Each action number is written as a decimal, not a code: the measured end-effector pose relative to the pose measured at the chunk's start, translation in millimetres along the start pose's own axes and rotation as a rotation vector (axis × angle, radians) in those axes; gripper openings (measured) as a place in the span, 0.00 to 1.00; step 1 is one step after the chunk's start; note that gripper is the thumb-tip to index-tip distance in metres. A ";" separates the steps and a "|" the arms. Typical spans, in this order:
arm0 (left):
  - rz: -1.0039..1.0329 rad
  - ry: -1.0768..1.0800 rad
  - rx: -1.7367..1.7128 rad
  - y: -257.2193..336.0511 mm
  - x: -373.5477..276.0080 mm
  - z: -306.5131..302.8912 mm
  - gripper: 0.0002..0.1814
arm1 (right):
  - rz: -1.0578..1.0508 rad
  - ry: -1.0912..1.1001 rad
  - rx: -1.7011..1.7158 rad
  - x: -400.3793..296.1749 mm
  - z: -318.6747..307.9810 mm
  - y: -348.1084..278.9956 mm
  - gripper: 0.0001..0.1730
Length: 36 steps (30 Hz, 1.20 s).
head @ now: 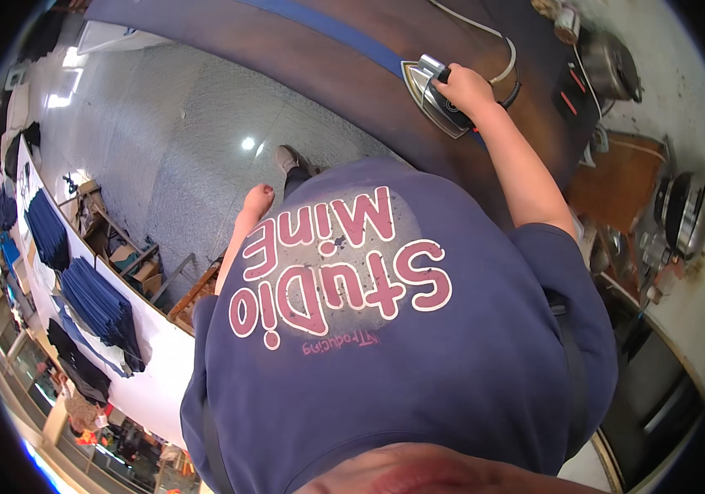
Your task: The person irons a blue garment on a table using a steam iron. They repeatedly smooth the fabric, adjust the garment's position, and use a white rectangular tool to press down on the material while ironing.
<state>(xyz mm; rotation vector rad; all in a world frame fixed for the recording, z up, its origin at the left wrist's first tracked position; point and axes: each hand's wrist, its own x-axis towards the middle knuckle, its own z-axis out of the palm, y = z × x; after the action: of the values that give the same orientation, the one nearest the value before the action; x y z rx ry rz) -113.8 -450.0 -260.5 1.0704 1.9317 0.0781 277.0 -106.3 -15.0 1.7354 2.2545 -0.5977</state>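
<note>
My right hand (468, 92) grips the handle of an electric iron (433, 102). The iron rests on the brown-covered ironing table (352, 74), over a long blue fabric strip (328, 28). That strip runs from the iron toward the far edge, and a bit of blue shows again behind the heel. A pale hose and dark cord (509, 68) lead away from the iron. At my side, off the table, hangs my left hand (260, 200) with its fingers curled. Nothing shows in it, though its palm is hidden.
A metal pot (609, 65) stands by the right wall, near red-handled items (567, 104). On the left, a white table (164, 370) bears stacks of dark blue fabric pieces (102, 309). Wooden framework and clutter (136, 259) sit beside it, above the grey floor (167, 136).
</note>
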 end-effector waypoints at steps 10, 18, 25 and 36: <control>0.218 -0.077 0.293 28.4 50.3 -100.5 0.15 | 0.286 0.072 0.086 -81.2 40.1 13.3 0.20; 0.276 -0.174 0.391 40.2 65.6 -77.4 0.15 | 0.285 0.160 0.092 -64.8 31.4 21.6 0.19; 0.239 -0.264 0.373 26.7 49.6 -70.2 0.16 | 0.243 0.229 0.087 -59.3 33.3 4.4 0.18; 0.112 -0.171 0.395 -62.0 71.0 -55.3 0.16 | -0.099 0.100 0.026 -53.1 18.2 -13.1 0.20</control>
<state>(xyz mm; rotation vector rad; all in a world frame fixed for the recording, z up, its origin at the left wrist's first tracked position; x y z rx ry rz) -210.0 -419.9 -302.6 1.3958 1.7709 -0.3361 277.6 -163.3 -6.5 1.7096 2.4240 -0.5745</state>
